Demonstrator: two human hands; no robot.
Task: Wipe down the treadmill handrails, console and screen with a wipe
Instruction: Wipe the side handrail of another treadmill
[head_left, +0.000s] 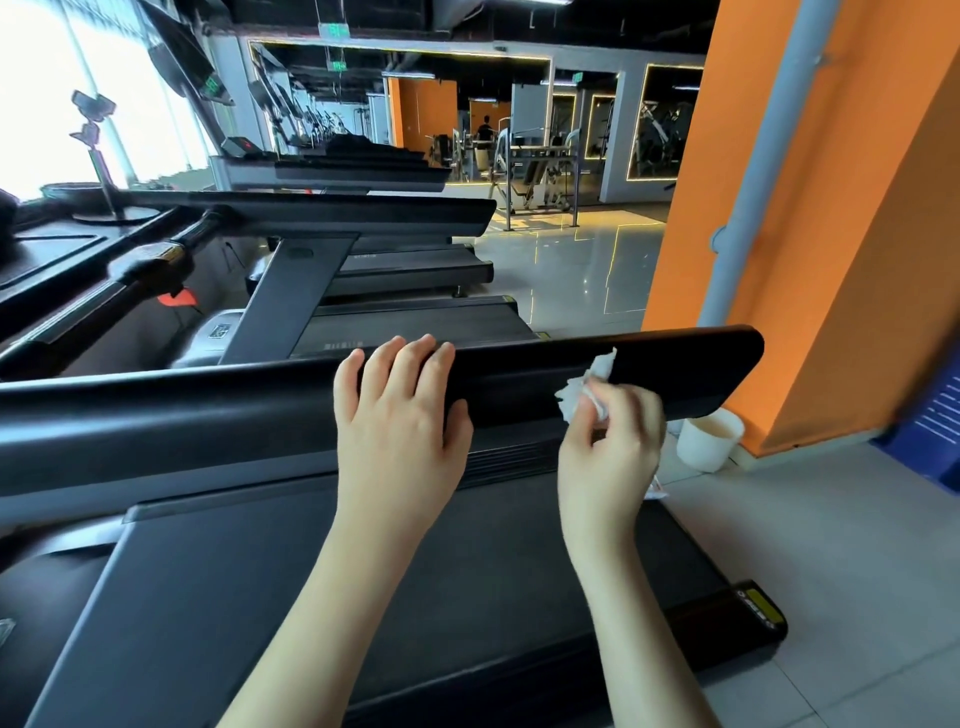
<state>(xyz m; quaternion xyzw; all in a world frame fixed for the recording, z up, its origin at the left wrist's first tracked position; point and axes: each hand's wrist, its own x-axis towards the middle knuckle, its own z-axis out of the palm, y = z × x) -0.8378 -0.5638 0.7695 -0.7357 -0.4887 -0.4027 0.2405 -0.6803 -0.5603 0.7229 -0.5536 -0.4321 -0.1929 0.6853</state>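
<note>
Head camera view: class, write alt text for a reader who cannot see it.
A person's right hand presses a crumpled white wipe against a black treadmill handrail, while the left hand rests on top of the rail beside it. A white bucket stands by an orange wall.

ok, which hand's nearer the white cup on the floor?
Right. The right hand, pinching the wipe against the handrail, is just up and left of the cup. The left hand rests on the handrail further left.
</note>
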